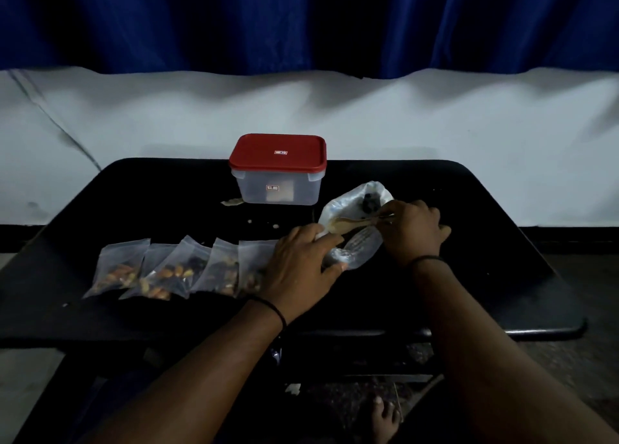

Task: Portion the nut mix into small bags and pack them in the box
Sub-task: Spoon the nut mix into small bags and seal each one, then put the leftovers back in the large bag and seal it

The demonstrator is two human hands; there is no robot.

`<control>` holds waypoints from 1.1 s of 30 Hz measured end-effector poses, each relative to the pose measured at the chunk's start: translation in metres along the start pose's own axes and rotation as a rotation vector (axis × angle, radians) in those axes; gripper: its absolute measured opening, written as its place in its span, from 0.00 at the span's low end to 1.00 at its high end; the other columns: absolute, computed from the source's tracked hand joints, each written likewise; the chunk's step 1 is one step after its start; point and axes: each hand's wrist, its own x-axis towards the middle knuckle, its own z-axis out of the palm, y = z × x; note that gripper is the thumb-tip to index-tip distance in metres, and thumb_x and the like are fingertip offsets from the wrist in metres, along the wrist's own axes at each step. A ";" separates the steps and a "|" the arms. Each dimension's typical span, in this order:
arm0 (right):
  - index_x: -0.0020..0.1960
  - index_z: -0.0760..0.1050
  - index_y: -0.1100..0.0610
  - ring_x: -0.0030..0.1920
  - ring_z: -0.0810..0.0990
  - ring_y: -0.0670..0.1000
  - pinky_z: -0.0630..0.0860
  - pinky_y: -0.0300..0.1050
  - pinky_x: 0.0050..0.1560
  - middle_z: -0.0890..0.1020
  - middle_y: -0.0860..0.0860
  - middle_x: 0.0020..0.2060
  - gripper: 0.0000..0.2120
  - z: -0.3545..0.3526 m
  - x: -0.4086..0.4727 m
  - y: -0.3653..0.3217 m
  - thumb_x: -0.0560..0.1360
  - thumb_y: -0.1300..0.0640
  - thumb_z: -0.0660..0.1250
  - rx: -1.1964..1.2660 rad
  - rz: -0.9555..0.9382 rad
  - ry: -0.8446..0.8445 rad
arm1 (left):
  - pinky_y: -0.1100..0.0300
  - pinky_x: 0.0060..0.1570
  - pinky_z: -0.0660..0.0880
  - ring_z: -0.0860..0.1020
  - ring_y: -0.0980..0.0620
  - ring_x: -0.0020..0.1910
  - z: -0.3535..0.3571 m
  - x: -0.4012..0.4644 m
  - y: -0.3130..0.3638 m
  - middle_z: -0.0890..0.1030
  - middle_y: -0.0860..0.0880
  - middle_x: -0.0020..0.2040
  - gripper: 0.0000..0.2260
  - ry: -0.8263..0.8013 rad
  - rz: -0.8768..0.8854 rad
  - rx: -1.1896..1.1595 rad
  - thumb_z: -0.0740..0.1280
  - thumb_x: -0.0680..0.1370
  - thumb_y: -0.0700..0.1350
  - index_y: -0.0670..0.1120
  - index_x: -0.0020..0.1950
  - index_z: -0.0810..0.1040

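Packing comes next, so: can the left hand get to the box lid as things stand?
Probably yes, once freed. The left hand now holds the small bag being filled; the red lid sits shut on the box just beyond, with bare table between.

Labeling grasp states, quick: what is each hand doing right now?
Left hand: grips the small bag, holding it steady.
Right hand: pinches the spoon by its handle.

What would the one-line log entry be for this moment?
left hand holds small bag | right hand spoon at big bag | filled bags in row | box lidded
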 end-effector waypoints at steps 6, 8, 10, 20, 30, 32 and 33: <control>0.37 0.79 0.44 0.47 0.82 0.48 0.75 0.45 0.50 0.82 0.44 0.38 0.05 -0.021 -0.011 0.015 0.73 0.49 0.71 0.510 0.170 0.101 | 0.48 0.61 0.73 0.74 0.41 0.62 0.000 0.008 0.004 0.75 0.46 0.65 0.13 -0.053 -0.063 -0.104 0.74 0.72 0.51 0.50 0.55 0.83; 0.41 0.80 0.49 0.47 0.83 0.51 0.73 0.41 0.47 0.82 0.46 0.38 0.04 -0.032 -0.014 0.030 0.74 0.51 0.70 0.594 0.273 0.205 | 0.50 0.64 0.70 0.71 0.42 0.65 0.000 0.010 0.006 0.74 0.46 0.67 0.11 -0.064 -0.092 -0.133 0.75 0.73 0.49 0.50 0.55 0.83; 0.46 0.82 0.52 0.50 0.82 0.55 0.70 0.41 0.46 0.82 0.50 0.41 0.05 -0.040 -0.016 0.049 0.76 0.51 0.69 0.587 0.380 0.249 | 0.52 0.66 0.68 0.70 0.42 0.67 -0.001 0.010 0.007 0.73 0.46 0.68 0.10 -0.057 -0.102 -0.152 0.74 0.74 0.48 0.49 0.54 0.83; 0.54 0.80 0.57 0.60 0.75 0.65 0.69 0.59 0.60 0.79 0.61 0.57 0.29 -0.041 -0.035 0.078 0.72 0.33 0.60 0.043 0.550 0.014 | 0.61 0.65 0.63 0.69 0.44 0.68 -0.011 0.010 -0.001 0.70 0.45 0.70 0.10 -0.116 -0.124 -0.214 0.73 0.74 0.40 0.47 0.54 0.84; 0.48 0.82 0.56 0.59 0.77 0.59 0.73 0.48 0.60 0.78 0.52 0.34 0.15 -0.013 -0.025 0.014 0.78 0.45 0.63 0.402 0.220 0.071 | 0.54 0.51 0.75 0.79 0.48 0.49 -0.018 0.014 -0.010 0.79 0.47 0.50 0.11 0.243 -0.339 -0.309 0.72 0.76 0.50 0.45 0.53 0.79; 0.45 0.81 0.58 0.54 0.79 0.57 0.65 0.47 0.68 0.78 0.51 0.32 0.20 -0.003 -0.016 0.008 0.78 0.42 0.61 0.414 0.246 0.071 | 0.56 0.43 0.73 0.79 0.47 0.45 -0.023 0.016 -0.009 0.81 0.48 0.43 0.13 0.217 -0.447 -0.183 0.68 0.77 0.56 0.45 0.45 0.78; 0.45 0.81 0.59 0.50 0.81 0.57 0.61 0.42 0.64 0.81 0.54 0.34 0.24 0.005 -0.010 0.007 0.77 0.39 0.59 0.427 0.269 0.054 | 0.57 0.40 0.71 0.80 0.46 0.43 -0.024 0.017 -0.009 0.81 0.48 0.40 0.16 0.164 -0.494 -0.133 0.67 0.77 0.58 0.45 0.42 0.77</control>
